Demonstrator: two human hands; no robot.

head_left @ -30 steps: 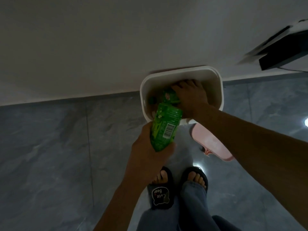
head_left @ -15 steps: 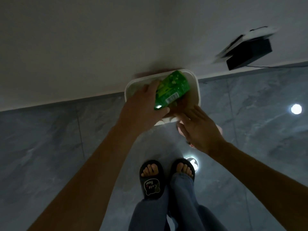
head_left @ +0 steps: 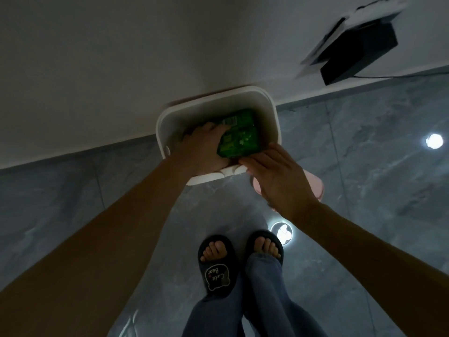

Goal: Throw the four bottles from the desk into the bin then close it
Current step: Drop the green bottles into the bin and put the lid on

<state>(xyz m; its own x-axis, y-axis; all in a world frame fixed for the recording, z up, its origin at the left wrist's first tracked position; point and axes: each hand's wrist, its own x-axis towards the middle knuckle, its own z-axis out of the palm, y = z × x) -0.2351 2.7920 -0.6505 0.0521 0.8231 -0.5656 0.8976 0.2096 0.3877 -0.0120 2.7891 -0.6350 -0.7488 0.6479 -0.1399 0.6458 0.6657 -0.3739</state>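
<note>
I see left hand inside bin, grip loosely on green bottle, long axis slanting across opening. Right hand nearer front rim, grip empty, fingers spread. Pink lid just behind it.

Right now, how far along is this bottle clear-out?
Two green bottles show inside the white bin; any others are hidden. The left hand is down in the bin against them, the right hand at its rim. Left: closing it; the pink lid sits off, beside the bin.
</note>
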